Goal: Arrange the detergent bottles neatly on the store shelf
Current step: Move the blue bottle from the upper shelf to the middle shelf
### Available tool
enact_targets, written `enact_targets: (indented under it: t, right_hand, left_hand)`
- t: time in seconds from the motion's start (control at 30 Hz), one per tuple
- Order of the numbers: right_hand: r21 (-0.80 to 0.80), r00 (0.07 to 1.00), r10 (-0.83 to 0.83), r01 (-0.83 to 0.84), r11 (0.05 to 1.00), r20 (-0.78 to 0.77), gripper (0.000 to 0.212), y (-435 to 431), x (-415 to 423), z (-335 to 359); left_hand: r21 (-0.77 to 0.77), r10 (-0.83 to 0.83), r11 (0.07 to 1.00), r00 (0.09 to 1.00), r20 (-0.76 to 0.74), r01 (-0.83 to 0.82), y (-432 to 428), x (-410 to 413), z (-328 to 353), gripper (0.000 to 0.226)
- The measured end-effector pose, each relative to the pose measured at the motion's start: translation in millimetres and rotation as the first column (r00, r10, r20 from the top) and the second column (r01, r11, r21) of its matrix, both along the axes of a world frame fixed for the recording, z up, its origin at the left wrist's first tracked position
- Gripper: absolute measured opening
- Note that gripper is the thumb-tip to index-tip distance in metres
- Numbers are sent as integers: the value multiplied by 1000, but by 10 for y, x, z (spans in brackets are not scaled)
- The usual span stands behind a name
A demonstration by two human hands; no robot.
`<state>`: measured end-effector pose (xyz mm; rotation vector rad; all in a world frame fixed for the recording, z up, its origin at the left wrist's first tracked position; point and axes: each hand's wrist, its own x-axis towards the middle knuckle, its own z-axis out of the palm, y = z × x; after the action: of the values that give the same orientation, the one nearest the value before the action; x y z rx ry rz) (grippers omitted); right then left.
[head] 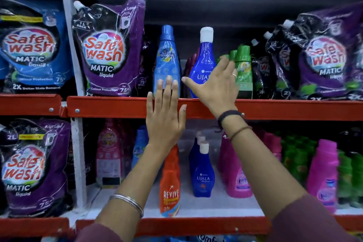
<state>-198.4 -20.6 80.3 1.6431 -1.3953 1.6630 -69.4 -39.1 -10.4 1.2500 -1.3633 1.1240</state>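
The red shelf (294, 109) runs across the middle of the view and is my landmark. Above its left part stand big purple Safewash pouches (110, 49), faces to the front so the labels read. More such pouches lean at the right end.

Above the shelf centre stand the detergent bottles. The light blue bottle (167, 59) is upright at the front edge. Just right of it is the dark blue Ujala bottle (203, 59) w/ white cap, then the green bottles (243, 68).

The left hand (165, 122) is open and flat, fingertips on the lower front of the light blue bottle, probably pushing it back into line. The right hand (214, 86) is open too, fingers spread over the Ujala bottle and reaching toward the green ones; whether it touches them I cannot tell. Neither hand grips anything.

Below the shelf stands an orange Revive bottle (170, 188), approx. under the left hand.
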Motion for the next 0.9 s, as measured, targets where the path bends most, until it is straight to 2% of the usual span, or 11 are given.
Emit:
enact_targets:
  t: [0.07,0.2,0.53,0.9]
  right_hand:
    - [22,1000,-15,15,1000,0,101,-31,29,-17]
    - [-2,998,47,-47,999,44,84,-17,51,-33]
    - [-204,964,191,-153,967,186,84,348,-254,29]
    - [-82,949,256,-245,966,181,80,620,-405,-998]
  left_hand:
    - [-18,21,1000,1000,7,-21,-10,0,-4,58]
    - [-19,25,1000,1000,12,-24,-12,9,-2,59]
    - [-34,21,999,1000,10,-21,-16,3,-8,58]
    - [-37,-8,999,1000,-20,7,-20,-126,-101,59]
